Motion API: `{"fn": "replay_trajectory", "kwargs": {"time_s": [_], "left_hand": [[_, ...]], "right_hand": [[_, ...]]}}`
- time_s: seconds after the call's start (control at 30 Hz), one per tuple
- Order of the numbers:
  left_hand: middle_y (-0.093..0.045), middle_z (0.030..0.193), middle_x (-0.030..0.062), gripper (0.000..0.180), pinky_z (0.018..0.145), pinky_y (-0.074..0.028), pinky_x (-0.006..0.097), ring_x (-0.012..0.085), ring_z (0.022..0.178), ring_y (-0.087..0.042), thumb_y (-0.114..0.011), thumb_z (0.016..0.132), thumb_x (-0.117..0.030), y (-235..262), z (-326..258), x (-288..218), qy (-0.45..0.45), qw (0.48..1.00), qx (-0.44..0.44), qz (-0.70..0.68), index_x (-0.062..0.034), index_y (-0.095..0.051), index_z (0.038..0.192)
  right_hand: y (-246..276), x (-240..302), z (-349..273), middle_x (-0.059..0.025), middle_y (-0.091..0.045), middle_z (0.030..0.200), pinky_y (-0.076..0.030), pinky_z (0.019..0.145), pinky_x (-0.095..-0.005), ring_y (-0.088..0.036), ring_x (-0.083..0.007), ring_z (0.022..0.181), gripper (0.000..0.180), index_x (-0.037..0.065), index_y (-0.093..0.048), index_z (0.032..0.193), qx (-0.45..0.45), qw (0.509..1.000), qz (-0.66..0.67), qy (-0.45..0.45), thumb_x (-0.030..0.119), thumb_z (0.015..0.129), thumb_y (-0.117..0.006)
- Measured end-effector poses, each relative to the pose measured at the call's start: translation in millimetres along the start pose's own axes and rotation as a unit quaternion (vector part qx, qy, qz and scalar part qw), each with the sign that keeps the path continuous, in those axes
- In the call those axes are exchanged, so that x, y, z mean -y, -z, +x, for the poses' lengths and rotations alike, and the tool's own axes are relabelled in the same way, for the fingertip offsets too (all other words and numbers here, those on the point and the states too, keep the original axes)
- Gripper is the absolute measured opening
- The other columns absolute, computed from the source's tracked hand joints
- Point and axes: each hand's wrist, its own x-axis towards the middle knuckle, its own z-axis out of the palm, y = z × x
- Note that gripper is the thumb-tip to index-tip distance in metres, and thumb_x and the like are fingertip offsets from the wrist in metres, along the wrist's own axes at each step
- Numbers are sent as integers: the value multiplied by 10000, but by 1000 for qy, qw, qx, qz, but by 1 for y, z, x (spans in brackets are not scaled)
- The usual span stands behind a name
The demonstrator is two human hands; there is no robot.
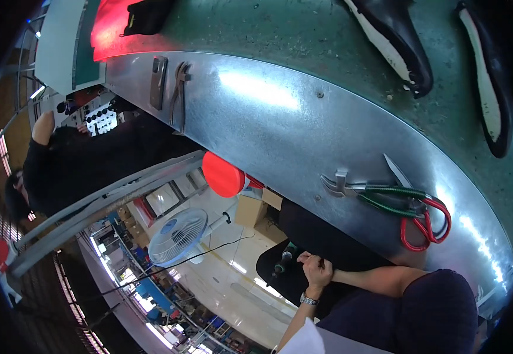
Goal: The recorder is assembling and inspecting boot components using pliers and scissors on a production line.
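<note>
My left hand (315,271), with a metal watch on the wrist, is curled closed over my lap. Whether anything lies inside its fingers I cannot make out. My right hand (329,272) meets it from the right, its fingers mostly hidden behind the left. Just left of both hands, a green and black cylindrical tool (286,258) with a narrow tip lies against my dark trousers. On the metal ledge (262,135) above are lasting pliers (380,194) with green grips, partly overlapped by scissors (424,221) with red handles.
Farther left on the ledge lie a phone (158,82) and metal pincers (178,97). Dark shoes (401,47) with pale soles rest on the green surface (256,26). A red stool (223,175), cardboard box (249,211) and fan (178,237) stand below. Another person (103,153) is at the left.
</note>
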Motion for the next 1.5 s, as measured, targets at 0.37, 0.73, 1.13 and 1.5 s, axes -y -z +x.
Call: {"fn": "replay_trajectory", "kwargs": {"time_s": [0.37,0.73,1.13,1.5], "left_hand": [[-671,803,181,187,650,-516,379,357,724,-663,-575,766,-111,-3,-14,24,-43,999,27,-15,-9,-687,875],[-580,618,146,127,598,-482,374,321,559,-580,-588,670,-31,-4,1,9,-55,997,-5,-55,-4,-672,761],[-540,694,197,164,963,-218,668,433,755,-524,-533,789,-119,-6,-9,-19,-87,982,-165,-41,-30,-482,661],[-595,1232,182,327,1030,-388,496,367,1170,-551,-651,834,-86,135,-37,-94,-253,849,-462,-43,-16,-618,1151]], "right_hand": [[-3,-28,-52,-14,-563,922,-381,942,-274,-516,-111,1002,237,82,-587,1012,9,999,-34,25,265,1022,-436],[1,-5,-56,-8,-573,969,-390,943,-277,-515,-107,1036,247,88,-596,1068,-11,984,-169,55,275,1020,-442],[45,75,0,-22,-537,1219,-375,1041,-356,-483,-151,1149,347,76,-559,1212,135,975,-145,98,298,1027,-366],[-133,366,-1,51,-445,645,-359,527,-232,-390,-61,567,365,72,-595,1105,94,995,26,-9,403,986,-499]]}}
